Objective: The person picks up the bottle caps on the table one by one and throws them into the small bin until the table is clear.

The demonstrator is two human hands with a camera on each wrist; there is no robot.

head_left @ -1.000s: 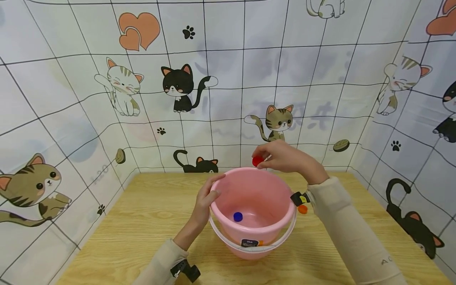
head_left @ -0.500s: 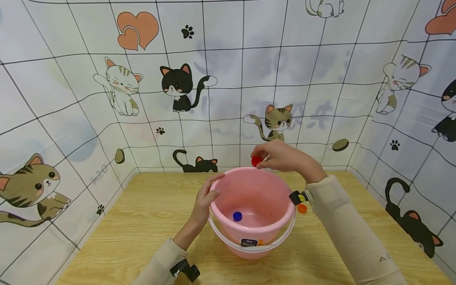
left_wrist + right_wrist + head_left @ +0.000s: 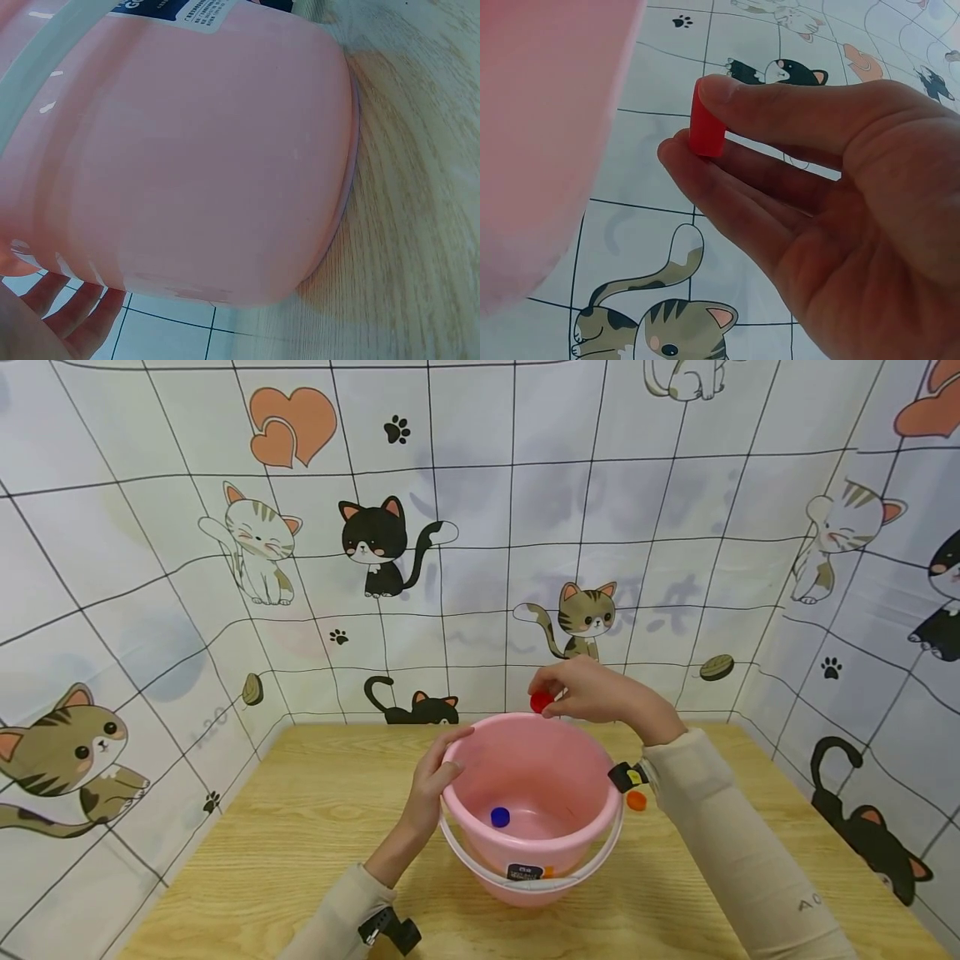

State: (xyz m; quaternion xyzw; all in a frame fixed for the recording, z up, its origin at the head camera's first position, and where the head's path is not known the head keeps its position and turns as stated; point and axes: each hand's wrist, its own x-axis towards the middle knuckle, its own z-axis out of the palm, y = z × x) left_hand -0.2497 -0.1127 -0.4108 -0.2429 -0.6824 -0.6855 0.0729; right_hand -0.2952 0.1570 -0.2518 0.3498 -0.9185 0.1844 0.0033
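A pink bucket stands on the wooden table, its white handle hanging down at the near side. My left hand grips the bucket's left rim, thumb over the inside edge; the left wrist view shows its fingers against the outer wall. Beyond the far rim, my right hand pinches a small red bottle cap between thumb and fingers. The right wrist view shows that red cap edge-on, apart from the bucket wall. A blue cap lies on the bucket's floor.
An orange cap rests on the wooden table, right of the bucket and close to my right wrist strap. A cat-patterned sheet rises behind the table and along both sides.
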